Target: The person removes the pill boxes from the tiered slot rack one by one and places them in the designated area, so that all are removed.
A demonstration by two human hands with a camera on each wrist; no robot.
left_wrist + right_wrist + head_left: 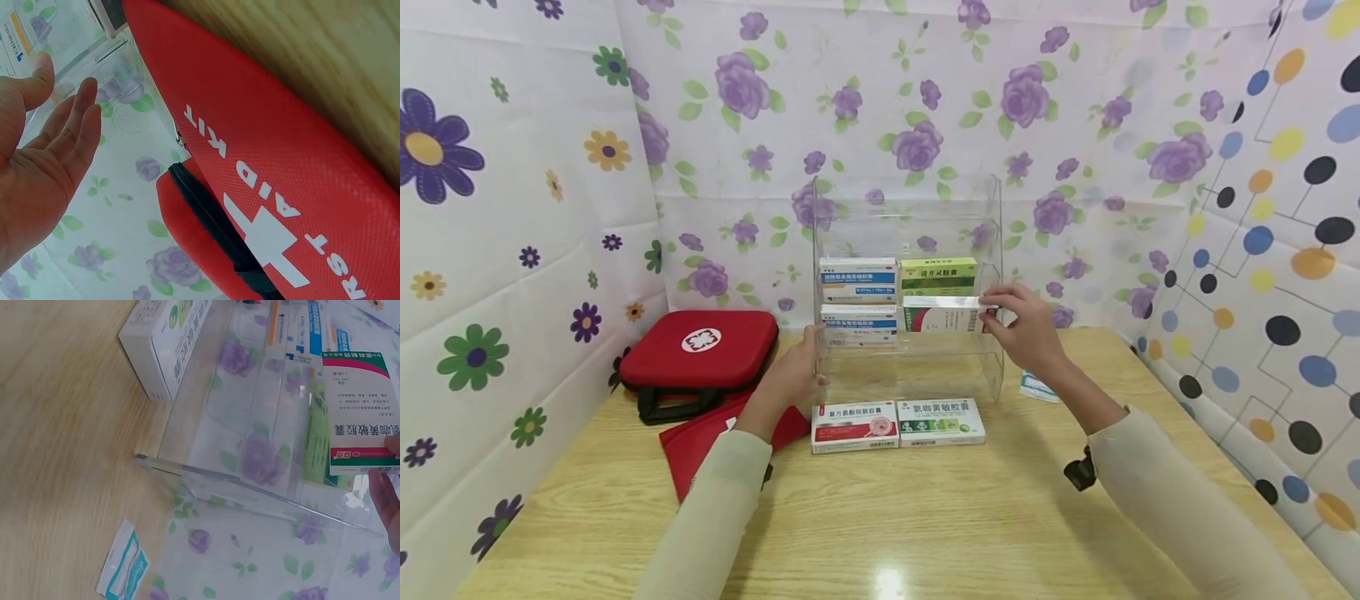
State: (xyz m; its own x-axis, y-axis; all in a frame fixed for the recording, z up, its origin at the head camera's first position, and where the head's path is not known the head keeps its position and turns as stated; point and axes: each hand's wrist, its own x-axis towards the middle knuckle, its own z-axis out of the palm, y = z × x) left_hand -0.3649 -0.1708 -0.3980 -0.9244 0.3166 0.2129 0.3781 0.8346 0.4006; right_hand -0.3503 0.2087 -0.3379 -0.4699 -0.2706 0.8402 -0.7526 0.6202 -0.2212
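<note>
My right hand (1028, 329) pinches the right end of a white, green and pink medicine box (943, 318) at a tier of the clear acrylic rack (910, 344). In the right wrist view, the fingers hold the edge of that box (359, 409). My left hand (790, 373) is at the rack's left side, its fingers relaxed and holding nothing; whether it touches the rack I cannot tell. Left of the held box, a blue-and-white medicine box (859, 325) stands in the same tier. Above are another blue-and-white box (858, 282) and a yellow-green box (937, 277).
A red-and-white box (855, 427) and a green-and-white box (942, 422) lie before the rack. At left are a red hard case (688, 346) and a red first aid pouch (250, 156). A small sachet (124, 562) lies right of the rack.
</note>
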